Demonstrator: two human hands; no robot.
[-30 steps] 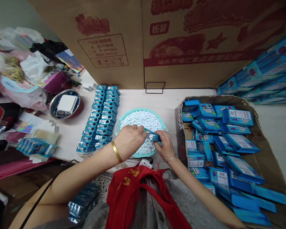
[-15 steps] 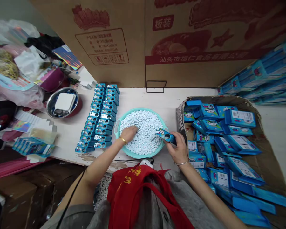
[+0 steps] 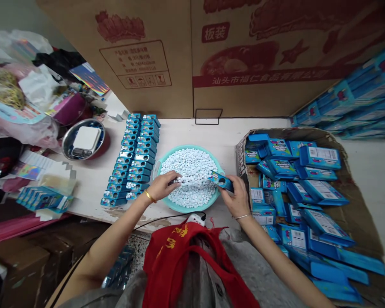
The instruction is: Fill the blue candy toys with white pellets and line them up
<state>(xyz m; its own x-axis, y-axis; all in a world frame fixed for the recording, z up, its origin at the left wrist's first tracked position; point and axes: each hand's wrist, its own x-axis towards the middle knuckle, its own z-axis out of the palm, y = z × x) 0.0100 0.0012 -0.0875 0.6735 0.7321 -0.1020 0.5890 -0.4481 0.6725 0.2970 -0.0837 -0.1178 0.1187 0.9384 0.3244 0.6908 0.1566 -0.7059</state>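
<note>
A turquoise basin (image 3: 218, 196) stands on the table in front of me, heaped with small white pellets like candies (image 3: 192, 164). Over its left side reaches my left hand (image 3: 163, 185), palm turned inward, with fingers stretched out and thumb apart; pellets lie at the fingertips. My right hand (image 3: 237, 200) grips one end of a small blue carton (image 3: 221, 180), tilted over the basin's right side. A dark round opening shows on the carton's upper face. Left of the basin, similar small blue cartons (image 3: 140, 170) stand in two long rows, some with white pellets on top.
An open cardboard box (image 3: 243, 164) full of blue cartons sits at the right. Large brown cartons (image 3: 141, 100) wall off the back. A metal bowl (image 3: 104, 147) holds a white scale (image 3: 87, 139) at the left. A wire stand (image 3: 208, 116) lies behind the basin.
My left hand has drawn back leftward from the pellets to the basin's left rim, and its fingers have parted from the thumb. The right hand keeps the carton in nearly the same place.
</note>
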